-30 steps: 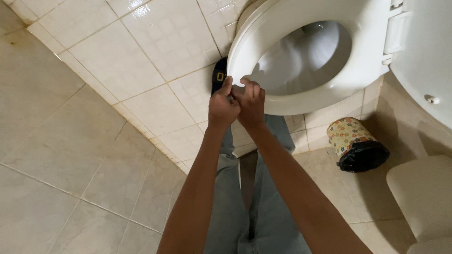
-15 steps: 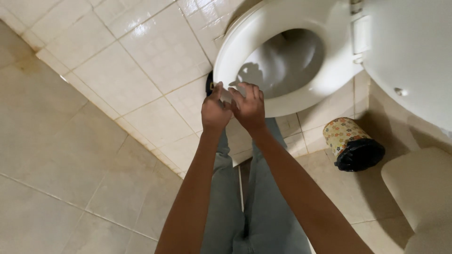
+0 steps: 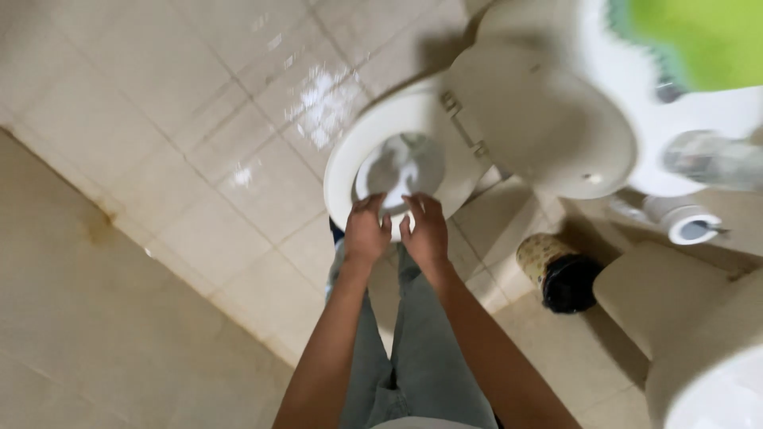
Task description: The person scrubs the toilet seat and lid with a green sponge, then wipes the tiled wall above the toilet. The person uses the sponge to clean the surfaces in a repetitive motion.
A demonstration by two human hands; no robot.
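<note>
My left hand (image 3: 366, 232) and my right hand (image 3: 426, 230) are held close together, a small gap between them, over the front rim of a white toilet seat (image 3: 343, 176). Their fingers are bent and reach the rim's edge. Motion blur hides whether anything small is pinched between them. The open bowl (image 3: 401, 165) lies just beyond the fingertips. The raised lid (image 3: 540, 119) stands behind the bowl. My grey trousers (image 3: 421, 349) fill the view below my forearms.
A small flowered bin with a black liner (image 3: 558, 272) stands on the floor right of the toilet. A white cistern (image 3: 636, 119) with something bright green (image 3: 699, 40) on top is at the upper right. A pale basin pedestal (image 3: 699, 326) fills the lower right. Glossy beige tiles (image 3: 199, 159) cover the left.
The camera has swung, so the toilet now sits farther off with its lid and cistern in view. My hands have parted slightly and stay at the seat's front rim.
</note>
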